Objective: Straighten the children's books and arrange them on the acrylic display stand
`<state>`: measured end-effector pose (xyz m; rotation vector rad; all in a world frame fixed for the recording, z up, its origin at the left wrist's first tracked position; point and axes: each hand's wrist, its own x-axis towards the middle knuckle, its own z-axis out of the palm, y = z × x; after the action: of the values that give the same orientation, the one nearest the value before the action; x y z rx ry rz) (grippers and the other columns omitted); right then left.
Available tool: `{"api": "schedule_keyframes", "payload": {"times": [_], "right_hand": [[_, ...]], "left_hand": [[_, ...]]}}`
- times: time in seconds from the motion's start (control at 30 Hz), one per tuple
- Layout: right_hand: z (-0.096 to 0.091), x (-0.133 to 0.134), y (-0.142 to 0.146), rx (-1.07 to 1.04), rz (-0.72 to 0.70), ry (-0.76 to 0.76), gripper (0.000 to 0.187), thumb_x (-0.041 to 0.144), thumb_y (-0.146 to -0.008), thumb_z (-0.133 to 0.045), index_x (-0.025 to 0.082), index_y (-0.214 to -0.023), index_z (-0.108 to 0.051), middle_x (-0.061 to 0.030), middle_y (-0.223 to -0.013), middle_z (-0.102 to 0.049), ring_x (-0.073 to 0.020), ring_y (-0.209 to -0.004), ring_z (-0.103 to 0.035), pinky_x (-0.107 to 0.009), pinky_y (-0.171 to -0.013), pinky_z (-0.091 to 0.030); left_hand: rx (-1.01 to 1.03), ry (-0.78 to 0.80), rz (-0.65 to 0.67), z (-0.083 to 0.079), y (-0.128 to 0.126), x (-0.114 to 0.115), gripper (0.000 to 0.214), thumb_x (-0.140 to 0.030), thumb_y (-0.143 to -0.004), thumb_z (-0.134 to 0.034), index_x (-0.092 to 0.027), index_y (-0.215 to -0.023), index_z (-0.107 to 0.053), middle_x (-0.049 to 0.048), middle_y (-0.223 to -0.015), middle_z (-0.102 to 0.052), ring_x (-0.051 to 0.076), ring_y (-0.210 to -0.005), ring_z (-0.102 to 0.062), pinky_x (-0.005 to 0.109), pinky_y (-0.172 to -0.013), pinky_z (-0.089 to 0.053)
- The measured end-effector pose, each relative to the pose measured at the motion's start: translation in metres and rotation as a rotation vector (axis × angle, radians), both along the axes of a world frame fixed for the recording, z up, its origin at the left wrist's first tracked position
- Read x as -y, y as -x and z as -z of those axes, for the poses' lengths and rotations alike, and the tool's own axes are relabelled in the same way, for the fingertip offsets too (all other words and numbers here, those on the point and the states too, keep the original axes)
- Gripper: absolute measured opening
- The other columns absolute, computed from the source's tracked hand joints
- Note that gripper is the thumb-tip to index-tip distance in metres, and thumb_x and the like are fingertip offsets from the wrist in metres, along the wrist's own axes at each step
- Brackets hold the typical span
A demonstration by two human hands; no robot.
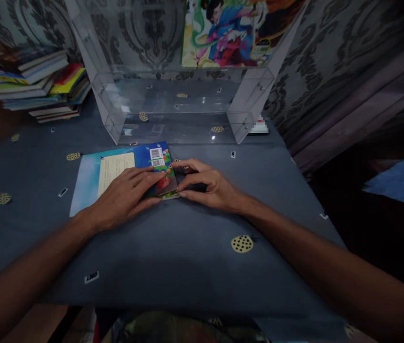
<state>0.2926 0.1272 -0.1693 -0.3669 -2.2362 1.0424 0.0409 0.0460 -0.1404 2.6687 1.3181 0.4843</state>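
A thin book (88, 171) with a blue cover lies on the cloth in front of me, with a pale text panel, a barcode and a colourful picture strip at its right end. My left hand (125, 193) rests flat across its lower right part, fingers stretched out and covering some of the cover. At the book's right edge is my right hand (211, 186), its fingers curved, thumb and index finger together at the lower corner. Another fingertip touches the edge higher up. Directly behind the book stands a clear acrylic display rack (178, 128).
An illustrated book (227, 35) sits in the rack's upper tier. At the back left is an uneven stack of books (41, 88). A small blurred white item (260, 125) lies beside the rack's right foot. Grey patterned cloth (187, 267) covers the table, whose right edge slopes towards me.
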Motion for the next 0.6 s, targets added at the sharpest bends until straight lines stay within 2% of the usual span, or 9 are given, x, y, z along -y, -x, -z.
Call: {"api": "schedule_keyframes", "payload": {"times": [0.1, 0.43, 0.6], "right_hand": [[0.0000, 0.0002, 0.0005, 0.026, 0.017, -0.013, 0.004, 0.024, -0.088, -0.069, 0.024, -0.090, -0.073, -0.0082, -0.135, -0.059, -0.0251, -0.127, -0.056, -0.050, -0.106, -0.047], [-0.0028, 0.0007, -0.0005, 0.064, 0.042, -0.067, 0.018, 0.017, -0.087, -0.063, 0.024, -0.100, -0.072, -0.0091, -0.135, -0.060, -0.0251, -0.129, -0.056, -0.050, -0.109, -0.045], [-0.0022, 0.0005, 0.0000, 0.074, 0.043, -0.065, 0.020, 0.017, -0.086, -0.062, 0.024, -0.102, -0.073, -0.0083, -0.133, -0.062, -0.0253, -0.130, -0.055, -0.050, -0.109, -0.045]], "left_hand": [[-0.020, -0.007, 0.007, 0.0013, 0.0007, -0.0008, 0.052, -0.058, -0.101, -0.040, -0.022, -0.137, -0.051, 0.0104, -0.130, -0.065, 0.029, -0.131, -0.054, 0.049, -0.106, -0.045], [0.022, -0.050, 0.015, 0.0009, -0.0004, -0.0003, 0.040, -0.044, -0.105, -0.038, -0.021, -0.133, -0.054, 0.0105, -0.128, -0.068, 0.027, -0.130, -0.056, 0.046, -0.105, -0.047], [0.060, -0.031, -0.042, 0.0019, -0.0003, 0.0015, 0.043, -0.037, -0.104, -0.040, -0.024, -0.145, -0.043, 0.0100, -0.134, -0.064, 0.027, -0.125, -0.059, 0.047, -0.102, -0.050]]}}
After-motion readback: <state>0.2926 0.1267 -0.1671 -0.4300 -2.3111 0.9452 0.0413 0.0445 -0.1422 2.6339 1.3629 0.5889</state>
